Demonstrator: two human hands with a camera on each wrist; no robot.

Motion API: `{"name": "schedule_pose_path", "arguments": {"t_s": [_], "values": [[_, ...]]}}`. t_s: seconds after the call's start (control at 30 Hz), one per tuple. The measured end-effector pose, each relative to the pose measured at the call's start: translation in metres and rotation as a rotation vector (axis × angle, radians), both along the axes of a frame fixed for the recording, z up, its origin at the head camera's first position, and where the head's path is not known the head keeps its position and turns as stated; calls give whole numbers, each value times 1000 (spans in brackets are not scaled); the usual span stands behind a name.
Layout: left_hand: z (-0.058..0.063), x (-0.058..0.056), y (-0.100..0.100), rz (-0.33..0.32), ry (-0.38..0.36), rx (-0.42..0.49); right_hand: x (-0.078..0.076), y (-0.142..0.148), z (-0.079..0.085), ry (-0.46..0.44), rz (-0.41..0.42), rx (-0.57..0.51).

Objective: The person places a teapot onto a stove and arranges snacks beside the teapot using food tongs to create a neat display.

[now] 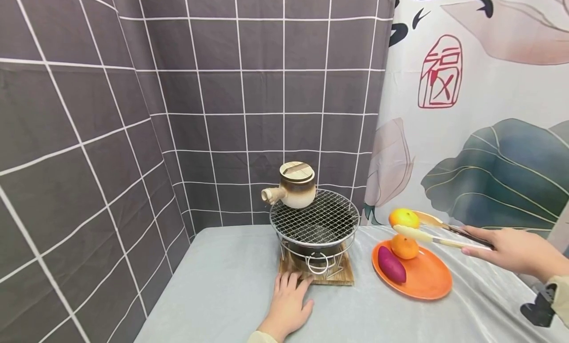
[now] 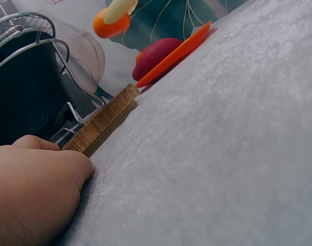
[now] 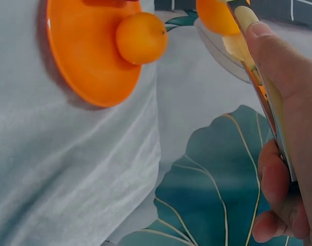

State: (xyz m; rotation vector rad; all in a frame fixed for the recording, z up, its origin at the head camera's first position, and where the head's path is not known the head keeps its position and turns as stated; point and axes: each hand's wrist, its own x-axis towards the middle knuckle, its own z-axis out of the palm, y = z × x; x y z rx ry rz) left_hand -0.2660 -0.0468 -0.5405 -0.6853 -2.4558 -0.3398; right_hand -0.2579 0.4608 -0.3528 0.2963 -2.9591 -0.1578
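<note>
On the right, my right hand [image 1: 520, 251] grips a pair of tongs [image 1: 444, 239] with pale tips. Between those tips a mandarin [image 1: 403, 217] is held up above the orange plate [image 1: 428, 279]. A second mandarin [image 1: 404, 247] and a purple sweet potato [image 1: 391, 265] lie on the plate. My left hand [image 1: 289, 303] rests on the table, its fingertips at the front edge of the wooden board [image 2: 102, 123]. On that board stands a round grill stove [image 1: 313, 234] with a wire mesh top.
A small lidded clay pot [image 1: 298, 185] with a side handle sits at the back left of the mesh. Behind the table hang a dark grid-patterned curtain [image 1: 262, 91] and a white curtain [image 1: 409, 150] with leaf prints. A pale cloth [image 1: 222, 284] covers the table.
</note>
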Motion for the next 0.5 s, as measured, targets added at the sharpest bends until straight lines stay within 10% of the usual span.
{"name": "schedule_pose_path", "arguments": {"t_s": [0.5], "values": [[-4,-2,0,5,-14,-7,-13,-12,11,-35,2,-11]]}}
